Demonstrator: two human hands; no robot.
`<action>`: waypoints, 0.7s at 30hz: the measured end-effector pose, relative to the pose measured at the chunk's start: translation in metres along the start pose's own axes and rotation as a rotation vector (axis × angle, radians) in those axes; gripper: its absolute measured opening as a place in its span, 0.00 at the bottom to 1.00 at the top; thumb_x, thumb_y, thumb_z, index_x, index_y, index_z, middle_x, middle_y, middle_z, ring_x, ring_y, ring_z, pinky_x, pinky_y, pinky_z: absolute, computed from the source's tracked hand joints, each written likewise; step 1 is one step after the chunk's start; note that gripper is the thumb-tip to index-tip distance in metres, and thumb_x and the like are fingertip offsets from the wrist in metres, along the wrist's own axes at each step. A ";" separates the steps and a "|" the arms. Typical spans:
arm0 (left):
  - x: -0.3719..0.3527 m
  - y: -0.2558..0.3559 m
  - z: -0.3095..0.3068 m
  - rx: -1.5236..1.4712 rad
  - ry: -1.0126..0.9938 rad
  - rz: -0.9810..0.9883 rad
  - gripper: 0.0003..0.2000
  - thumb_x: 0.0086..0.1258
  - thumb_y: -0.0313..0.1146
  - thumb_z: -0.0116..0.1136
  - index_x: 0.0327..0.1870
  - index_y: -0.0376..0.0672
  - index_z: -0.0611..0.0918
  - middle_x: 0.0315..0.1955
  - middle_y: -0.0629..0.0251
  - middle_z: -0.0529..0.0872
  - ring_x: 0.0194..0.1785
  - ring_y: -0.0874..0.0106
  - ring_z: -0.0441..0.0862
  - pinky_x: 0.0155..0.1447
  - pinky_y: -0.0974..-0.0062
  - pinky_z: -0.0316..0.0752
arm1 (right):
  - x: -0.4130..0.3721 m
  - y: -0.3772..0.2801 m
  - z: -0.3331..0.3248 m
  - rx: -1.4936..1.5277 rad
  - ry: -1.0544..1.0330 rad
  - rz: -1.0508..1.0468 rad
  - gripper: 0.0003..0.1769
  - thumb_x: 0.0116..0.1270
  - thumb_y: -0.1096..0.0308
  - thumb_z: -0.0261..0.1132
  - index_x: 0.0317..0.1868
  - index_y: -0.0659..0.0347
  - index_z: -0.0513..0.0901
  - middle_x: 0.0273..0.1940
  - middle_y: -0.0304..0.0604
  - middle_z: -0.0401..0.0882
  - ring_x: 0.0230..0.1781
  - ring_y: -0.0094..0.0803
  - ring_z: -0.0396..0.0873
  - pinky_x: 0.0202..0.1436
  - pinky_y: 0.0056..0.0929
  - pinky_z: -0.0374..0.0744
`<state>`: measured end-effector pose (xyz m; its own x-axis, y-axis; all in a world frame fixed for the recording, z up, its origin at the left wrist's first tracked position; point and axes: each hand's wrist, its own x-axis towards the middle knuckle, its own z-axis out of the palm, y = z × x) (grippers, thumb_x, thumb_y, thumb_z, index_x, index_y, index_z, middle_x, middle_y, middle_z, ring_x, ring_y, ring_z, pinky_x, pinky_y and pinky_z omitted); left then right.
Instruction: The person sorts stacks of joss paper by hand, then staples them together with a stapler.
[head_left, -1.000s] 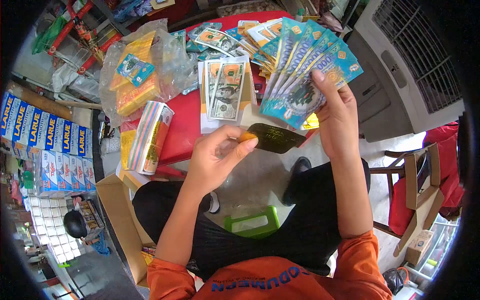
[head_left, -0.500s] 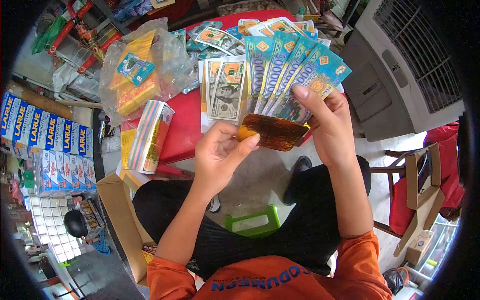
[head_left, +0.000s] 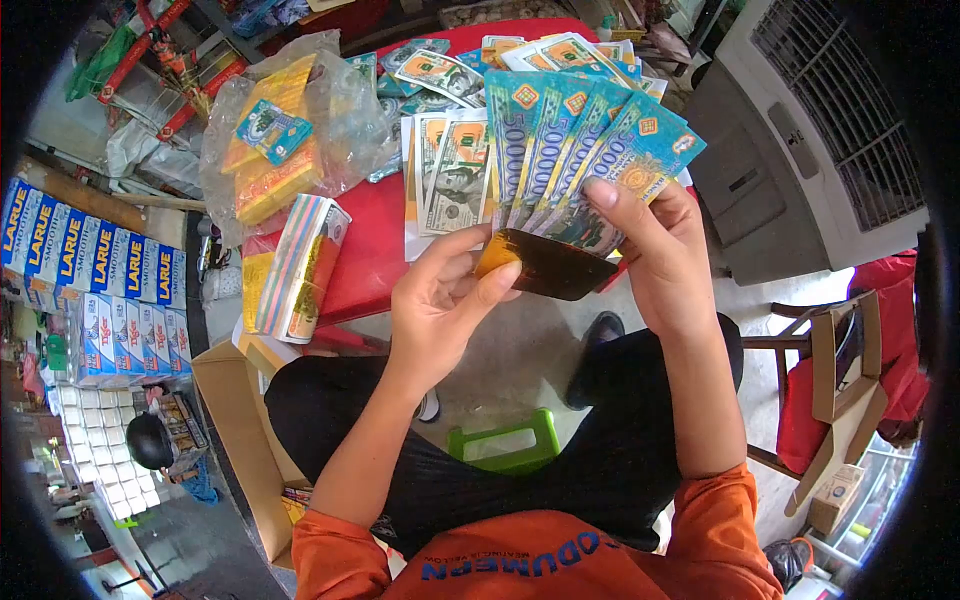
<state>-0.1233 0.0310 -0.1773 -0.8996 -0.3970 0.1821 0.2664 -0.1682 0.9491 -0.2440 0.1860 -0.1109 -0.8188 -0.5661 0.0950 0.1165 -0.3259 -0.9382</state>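
My left hand (head_left: 445,310) pinches the left end of a shiny dark gold card (head_left: 555,268) between thumb and fingers. Blue notes (head_left: 580,140) are fanned out in my right hand (head_left: 660,245), its thumb lying over their lower part. The card's right end is beside my right hand, just below the notes. Behind and left of the fan, grey-and-orange dollar-like notes (head_left: 458,185) lie on the red table (head_left: 375,245). More blue and dollar-like notes are piled at the table's far side.
A clear plastic bag (head_left: 345,120) with yellow packs and a bundle of striped paper (head_left: 300,270) are at the table's left. An open cardboard box (head_left: 235,430) stands at lower left. A green stool (head_left: 510,445) is between the legs, and a grey cooler (head_left: 790,150) stands at right.
The gold card has tilted slightly, so its face looks darker and smoother. The blue fan and both hands have barely moved.
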 end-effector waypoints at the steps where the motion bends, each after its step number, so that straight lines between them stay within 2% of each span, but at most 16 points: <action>1: 0.000 0.000 0.000 0.000 0.000 0.000 0.21 0.71 0.22 0.63 0.63 0.33 0.72 0.48 0.49 0.86 0.51 0.65 0.86 0.51 0.63 0.88 | 0.000 0.001 0.001 0.000 0.008 -0.007 0.14 0.69 0.65 0.71 0.51 0.63 0.86 0.47 0.37 0.88 0.46 0.22 0.83 0.52 0.25 0.79; 6: -0.001 0.004 0.002 -0.029 0.027 -0.034 0.15 0.73 0.25 0.62 0.58 0.33 0.77 0.47 0.53 0.87 0.49 0.67 0.87 0.49 0.64 0.89 | 0.001 0.004 -0.001 -0.049 0.045 -0.006 0.13 0.68 0.64 0.72 0.49 0.61 0.87 0.44 0.34 0.87 0.39 0.16 0.80 0.43 0.20 0.76; 8: 0.000 0.005 0.002 -0.016 0.037 -0.030 0.15 0.73 0.25 0.62 0.58 0.33 0.77 0.46 0.54 0.87 0.48 0.68 0.87 0.48 0.64 0.89 | 0.001 0.005 -0.001 -0.070 0.074 -0.022 0.12 0.67 0.63 0.73 0.47 0.59 0.87 0.40 0.31 0.86 0.35 0.14 0.76 0.38 0.17 0.72; 12: 0.000 0.005 0.001 0.000 0.049 -0.019 0.13 0.73 0.26 0.62 0.56 0.33 0.78 0.45 0.55 0.88 0.47 0.70 0.87 0.47 0.65 0.89 | 0.002 0.006 0.001 -0.080 0.086 -0.016 0.11 0.66 0.62 0.73 0.45 0.58 0.87 0.38 0.29 0.85 0.33 0.14 0.74 0.37 0.17 0.71; 16: 0.000 0.005 0.002 -0.016 0.070 -0.030 0.12 0.74 0.26 0.62 0.53 0.34 0.78 0.45 0.56 0.88 0.46 0.71 0.87 0.47 0.66 0.89 | 0.001 0.006 0.000 -0.104 0.096 -0.013 0.11 0.66 0.61 0.74 0.43 0.57 0.87 0.35 0.28 0.84 0.29 0.12 0.72 0.30 0.15 0.67; 18: -0.001 0.003 0.000 -0.030 0.042 -0.032 0.12 0.74 0.26 0.62 0.53 0.32 0.78 0.48 0.54 0.87 0.51 0.69 0.86 0.53 0.69 0.87 | 0.001 0.006 -0.001 -0.116 0.093 0.002 0.11 0.66 0.60 0.74 0.43 0.57 0.87 0.34 0.27 0.83 0.27 0.12 0.72 0.28 0.15 0.66; 21: -0.002 0.003 0.001 -0.036 0.051 -0.035 0.12 0.73 0.26 0.63 0.53 0.32 0.78 0.47 0.54 0.87 0.51 0.69 0.86 0.53 0.69 0.87 | 0.001 0.007 -0.001 -0.139 0.108 0.007 0.12 0.66 0.60 0.74 0.43 0.57 0.87 0.32 0.27 0.83 0.26 0.11 0.71 0.26 0.14 0.63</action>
<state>-0.1212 0.0318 -0.1746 -0.8900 -0.4354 0.1352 0.2483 -0.2143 0.9447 -0.2445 0.1843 -0.1182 -0.8748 -0.4809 0.0589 0.0498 -0.2102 -0.9764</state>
